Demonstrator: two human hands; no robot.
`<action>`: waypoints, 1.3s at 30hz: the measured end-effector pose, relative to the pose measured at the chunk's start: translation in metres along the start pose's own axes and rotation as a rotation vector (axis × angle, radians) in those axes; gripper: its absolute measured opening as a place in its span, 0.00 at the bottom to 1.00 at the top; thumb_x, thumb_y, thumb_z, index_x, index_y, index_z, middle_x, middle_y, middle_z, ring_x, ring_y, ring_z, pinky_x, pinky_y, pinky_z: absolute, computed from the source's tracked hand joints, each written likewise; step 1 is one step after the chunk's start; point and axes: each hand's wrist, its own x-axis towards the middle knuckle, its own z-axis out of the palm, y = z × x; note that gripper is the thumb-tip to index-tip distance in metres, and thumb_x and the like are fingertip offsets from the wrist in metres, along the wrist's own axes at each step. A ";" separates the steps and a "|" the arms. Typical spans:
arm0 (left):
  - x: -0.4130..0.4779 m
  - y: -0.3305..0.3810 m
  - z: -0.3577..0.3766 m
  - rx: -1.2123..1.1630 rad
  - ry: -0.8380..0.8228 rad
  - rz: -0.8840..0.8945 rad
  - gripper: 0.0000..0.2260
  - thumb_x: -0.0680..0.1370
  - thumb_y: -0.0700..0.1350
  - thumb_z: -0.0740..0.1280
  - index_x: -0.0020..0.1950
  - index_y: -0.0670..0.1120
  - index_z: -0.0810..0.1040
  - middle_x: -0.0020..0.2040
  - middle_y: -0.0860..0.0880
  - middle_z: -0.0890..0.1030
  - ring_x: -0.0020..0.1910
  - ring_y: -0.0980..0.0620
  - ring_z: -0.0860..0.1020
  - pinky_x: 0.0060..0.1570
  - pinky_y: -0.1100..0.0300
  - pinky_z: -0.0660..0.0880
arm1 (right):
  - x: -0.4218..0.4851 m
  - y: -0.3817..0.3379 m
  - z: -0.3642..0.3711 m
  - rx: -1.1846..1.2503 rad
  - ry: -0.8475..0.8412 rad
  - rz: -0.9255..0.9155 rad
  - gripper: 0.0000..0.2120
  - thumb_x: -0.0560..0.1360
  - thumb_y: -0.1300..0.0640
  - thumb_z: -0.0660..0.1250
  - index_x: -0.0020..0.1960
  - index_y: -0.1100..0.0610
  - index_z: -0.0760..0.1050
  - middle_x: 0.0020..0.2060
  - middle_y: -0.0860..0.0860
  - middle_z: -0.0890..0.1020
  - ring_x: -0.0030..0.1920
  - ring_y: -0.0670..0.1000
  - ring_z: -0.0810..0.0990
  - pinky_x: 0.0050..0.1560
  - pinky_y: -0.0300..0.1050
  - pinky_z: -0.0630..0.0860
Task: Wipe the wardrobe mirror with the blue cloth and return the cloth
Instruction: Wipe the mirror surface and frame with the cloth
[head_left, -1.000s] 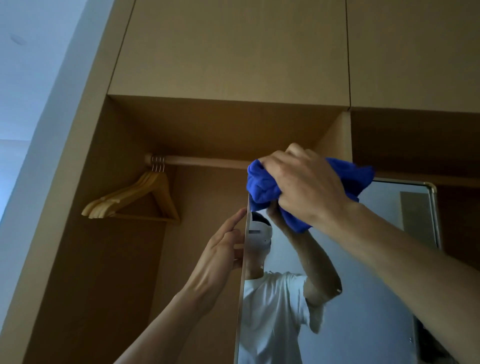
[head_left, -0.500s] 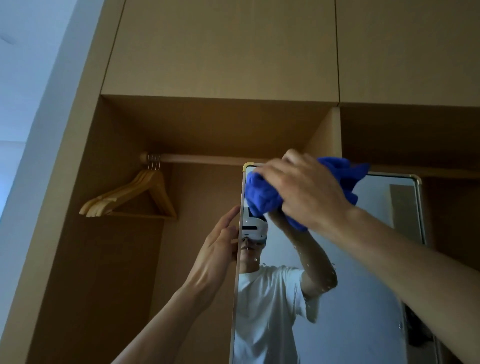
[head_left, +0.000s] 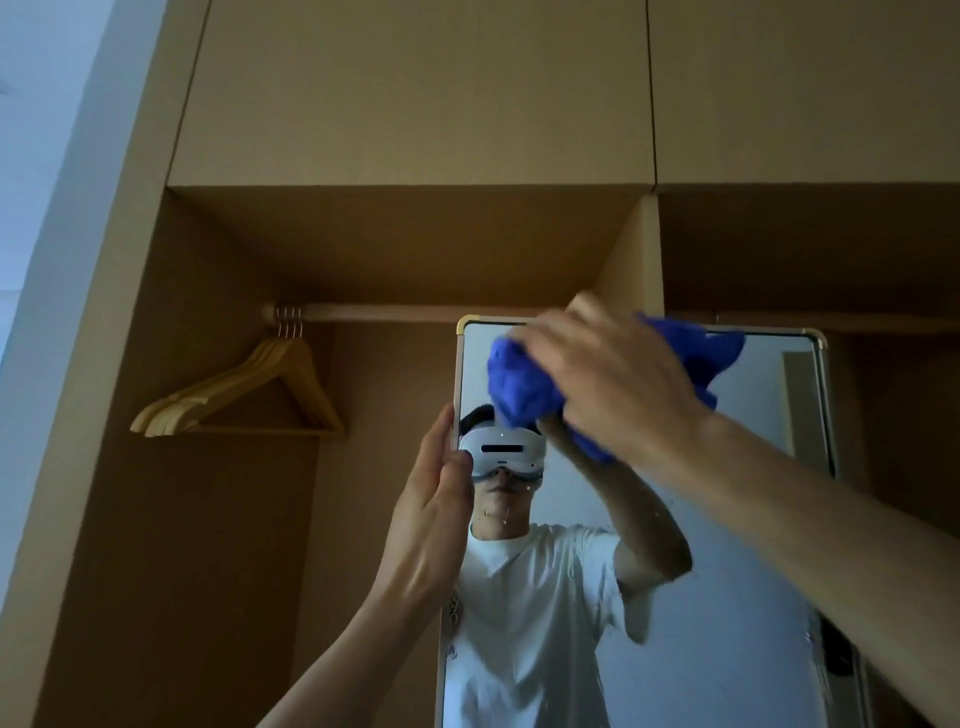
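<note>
A tall wardrobe mirror (head_left: 727, 597) with a thin gold frame stands in front of the open wardrobe. My right hand (head_left: 613, 379) presses a bunched blue cloth (head_left: 519, 389) against the glass near its top edge. The cloth sticks out on both sides of the hand. My left hand (head_left: 436, 499) grips the mirror's left edge, thumb on the front, fingers wrapped behind. Water drops speckle the glass below the cloth. The mirror reflects a person in a white T-shirt wearing a headset.
Several wooden hangers (head_left: 244, 389) hang from a wooden rail (head_left: 374, 313) in the left wardrobe bay. A vertical divider panel (head_left: 631, 260) stands behind the mirror's top. Closed upper cabinet doors (head_left: 415, 88) are above. A white wall (head_left: 47, 156) lies at the left.
My right hand has slid the blue cloth rightward along the top of the mirror, uncovering the top left corner. The left hand keeps its grip on the left edge.
</note>
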 end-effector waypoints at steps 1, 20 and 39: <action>-0.001 0.000 0.003 -0.028 0.014 -0.012 0.24 0.75 0.61 0.59 0.72 0.73 0.68 0.74 0.49 0.76 0.76 0.45 0.72 0.75 0.36 0.66 | 0.007 0.012 -0.004 -0.014 0.007 0.033 0.22 0.71 0.68 0.66 0.64 0.55 0.75 0.54 0.52 0.81 0.54 0.56 0.76 0.51 0.52 0.73; -0.002 -0.008 0.023 0.256 0.218 0.079 0.25 0.86 0.49 0.60 0.80 0.67 0.59 0.73 0.65 0.74 0.65 0.65 0.75 0.57 0.64 0.72 | -0.019 0.048 -0.008 -0.017 0.035 0.080 0.19 0.69 0.66 0.68 0.58 0.53 0.76 0.47 0.49 0.80 0.52 0.53 0.75 0.46 0.48 0.71; -0.003 -0.003 0.033 0.356 0.296 0.069 0.24 0.86 0.50 0.60 0.80 0.66 0.59 0.76 0.53 0.72 0.71 0.51 0.72 0.66 0.49 0.70 | -0.022 0.056 0.001 0.019 0.100 0.018 0.15 0.66 0.65 0.72 0.51 0.56 0.76 0.42 0.52 0.81 0.46 0.54 0.76 0.42 0.49 0.67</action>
